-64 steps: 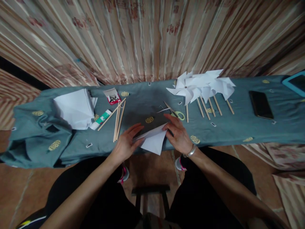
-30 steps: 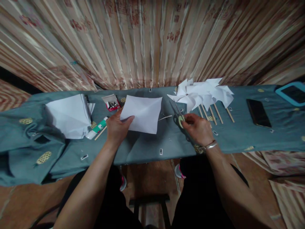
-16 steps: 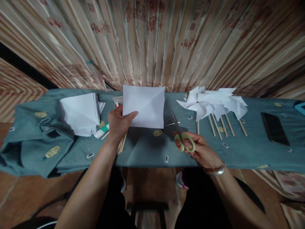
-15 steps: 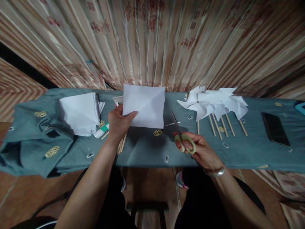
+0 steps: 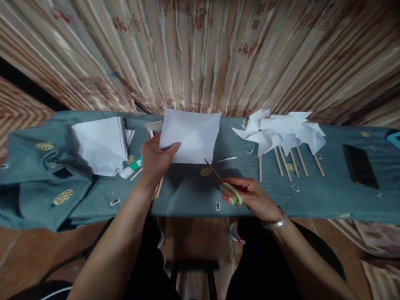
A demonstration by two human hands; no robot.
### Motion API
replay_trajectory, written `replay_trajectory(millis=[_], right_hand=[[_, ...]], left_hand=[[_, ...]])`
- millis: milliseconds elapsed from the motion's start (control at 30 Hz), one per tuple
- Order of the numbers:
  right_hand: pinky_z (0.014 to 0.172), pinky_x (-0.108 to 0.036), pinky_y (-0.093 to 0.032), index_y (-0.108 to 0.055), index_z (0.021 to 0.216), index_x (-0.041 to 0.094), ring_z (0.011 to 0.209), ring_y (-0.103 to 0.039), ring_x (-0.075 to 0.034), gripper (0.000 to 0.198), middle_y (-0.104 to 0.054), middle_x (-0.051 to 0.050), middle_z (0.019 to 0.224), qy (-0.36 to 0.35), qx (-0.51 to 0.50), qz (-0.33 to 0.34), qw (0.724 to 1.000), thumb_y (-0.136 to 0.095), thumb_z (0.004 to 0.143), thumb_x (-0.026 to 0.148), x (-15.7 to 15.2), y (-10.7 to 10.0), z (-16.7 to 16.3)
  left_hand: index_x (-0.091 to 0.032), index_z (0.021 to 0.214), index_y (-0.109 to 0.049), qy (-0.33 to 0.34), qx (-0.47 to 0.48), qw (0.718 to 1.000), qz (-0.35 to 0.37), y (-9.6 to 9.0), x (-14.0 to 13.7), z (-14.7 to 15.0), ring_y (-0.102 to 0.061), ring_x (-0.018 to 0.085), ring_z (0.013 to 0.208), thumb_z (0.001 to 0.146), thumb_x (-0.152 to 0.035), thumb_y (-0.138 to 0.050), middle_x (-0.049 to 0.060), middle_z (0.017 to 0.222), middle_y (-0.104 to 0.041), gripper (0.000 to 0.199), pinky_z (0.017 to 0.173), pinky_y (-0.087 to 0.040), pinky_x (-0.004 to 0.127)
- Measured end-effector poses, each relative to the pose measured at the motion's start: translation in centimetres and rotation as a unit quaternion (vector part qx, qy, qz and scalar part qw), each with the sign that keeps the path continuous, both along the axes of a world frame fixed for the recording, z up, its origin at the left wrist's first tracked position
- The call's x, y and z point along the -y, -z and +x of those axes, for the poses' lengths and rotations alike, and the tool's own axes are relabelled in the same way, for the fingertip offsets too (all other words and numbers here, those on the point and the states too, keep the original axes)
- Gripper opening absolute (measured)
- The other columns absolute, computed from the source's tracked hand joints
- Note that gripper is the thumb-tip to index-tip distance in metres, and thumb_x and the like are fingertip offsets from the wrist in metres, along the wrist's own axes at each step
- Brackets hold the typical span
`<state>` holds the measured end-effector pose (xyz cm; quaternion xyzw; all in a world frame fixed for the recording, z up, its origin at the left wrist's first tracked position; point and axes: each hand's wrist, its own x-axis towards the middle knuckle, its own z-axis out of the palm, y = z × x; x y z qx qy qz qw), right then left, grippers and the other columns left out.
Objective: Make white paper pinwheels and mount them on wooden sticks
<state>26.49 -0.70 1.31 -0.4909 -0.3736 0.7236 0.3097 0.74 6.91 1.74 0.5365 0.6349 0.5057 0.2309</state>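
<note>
Between its thumb and fingers, my left hand (image 5: 156, 156) grips the left edge of a white sheet of paper (image 5: 195, 135) with faint diagonal creases, held up above the table. My right hand (image 5: 250, 196) is closed around the pale green handles of a pair of scissors (image 5: 215, 171). The blade tips reach the sheet's lower edge, near its bottom right corner. Whether they touch the paper I cannot tell. Behind my left hand lie a white tube with a green band (image 5: 133, 167) and several thin wooden sticks (image 5: 158, 189), partly hidden.
A stack of white paper (image 5: 100, 143) lies at the left by bunched cloth (image 5: 46, 179). Several white paper pinwheels (image 5: 278, 131) on wooden sticks lie right of centre. A dark phone (image 5: 361, 166) is farther right. Thin paper scraps (image 5: 227, 159) rest on the green tablecloth (image 5: 190, 196).
My right hand has brought the scissors leftward, from beside the sheet to its lower edge. The sheet has shifted slightly right, still in my left hand.
</note>
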Motion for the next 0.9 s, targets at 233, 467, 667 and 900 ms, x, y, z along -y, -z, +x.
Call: replay_trajectory(millis=[233, 467, 667, 900], right_hand=[[0.065, -0.028, -0.054, -0.074, 0.114, 0.025, 0.073, -0.065, -0.016, 0.045, -0.075, -0.005, 0.087, -0.039, 0.058, 0.126, 0.990, -0.080, 0.075, 0.047, 0.3, -1.1, 1.5], [0.067, -0.030, -0.049, -0.072, 0.119, 0.024, 0.073, -0.061, -0.016, 0.048, -0.074, -0.004, 0.087, -0.127, 0.139, 0.181, 0.965, -0.078, 0.076, 0.045, 0.0, -1.2, 2.3], [0.066, -0.028, -0.047, -0.072, 0.119, 0.020, 0.074, -0.059, -0.015, 0.050, -0.072, -0.005, 0.085, -0.146, 0.120, 0.182, 0.965, -0.077, 0.077, 0.047, 0.0, -1.0, 2.3], [0.074, -0.030, -0.050, -0.072, 0.118, 0.022, 0.080, -0.061, -0.016, 0.052, -0.071, -0.005, 0.086, -0.143, 0.113, 0.163, 0.970, -0.079, 0.074, 0.051, -0.1, -0.9, 2.2]], left_hand=[[-0.015, 0.093, -0.072, -0.022, 0.069, 0.997, 0.003, -0.1, -0.6, -1.8, -0.069, 0.020, 0.076, 0.063, -0.024, -0.075, 0.003, 0.085, -0.074, 0.031, 0.068, -0.060, 0.030], [-0.017, 0.086, -0.073, 0.013, 0.157, 0.987, -0.029, -0.3, -0.1, -1.1, -0.067, 0.018, 0.071, 0.059, -0.022, -0.078, 0.002, 0.081, -0.074, 0.028, 0.067, -0.058, 0.031], [-0.020, 0.072, -0.073, 0.064, 0.215, 0.973, -0.046, -0.3, 0.4, 0.1, -0.062, 0.016, 0.062, 0.055, -0.026, -0.080, -0.001, 0.070, -0.072, 0.020, 0.060, -0.052, 0.025], [-0.020, 0.071, -0.074, 0.062, 0.190, 0.979, -0.040, 0.0, 0.4, 0.3, -0.061, 0.016, 0.062, 0.055, -0.023, -0.079, 0.000, 0.069, -0.072, 0.017, 0.057, -0.049, 0.025]])
